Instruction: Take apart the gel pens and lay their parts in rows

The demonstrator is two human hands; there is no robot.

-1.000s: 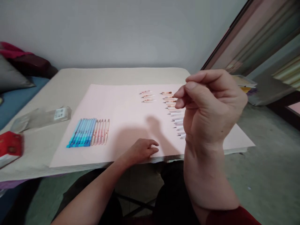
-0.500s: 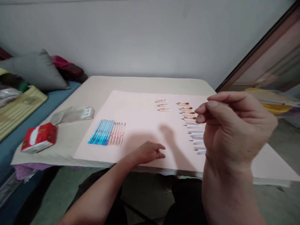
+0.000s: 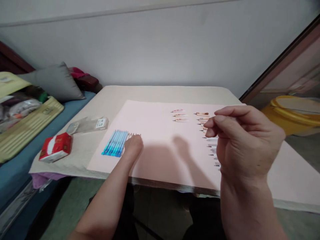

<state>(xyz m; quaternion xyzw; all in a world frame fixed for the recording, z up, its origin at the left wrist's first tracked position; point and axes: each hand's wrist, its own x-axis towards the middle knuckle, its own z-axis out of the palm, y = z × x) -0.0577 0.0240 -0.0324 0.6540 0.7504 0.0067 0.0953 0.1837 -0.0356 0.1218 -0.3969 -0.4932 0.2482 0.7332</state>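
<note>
My left hand (image 3: 133,146) lies over the row of slim pinkish pens (image 3: 132,134), whose tips show just past the knuckles. Its fingers are hidden behind the back of the hand, so I cannot tell what they grip. Right beside them is a row of blue pens (image 3: 114,142), side by side. My right hand (image 3: 250,143) is raised close to the camera, thumb and forefinger pinched together; anything between them is too small or hidden to make out. Behind it runs a column of dark-pointed pen pieces (image 3: 211,146), partly covered. Three similar pieces (image 3: 180,115) lie further left.
A pink sheet (image 3: 155,116) covers much of the cloth-topped table (image 3: 160,92). On the left are a red tissue pack (image 3: 55,146) and a clear plastic sleeve (image 3: 86,125). A grey cushion (image 3: 60,83) rests beyond; a yellow bucket (image 3: 287,113) stands at right.
My left hand has moved left from the sheet's front middle onto the pinkish pens. The right hand keeps its raised pinch, while the whole view has shifted slightly.
</note>
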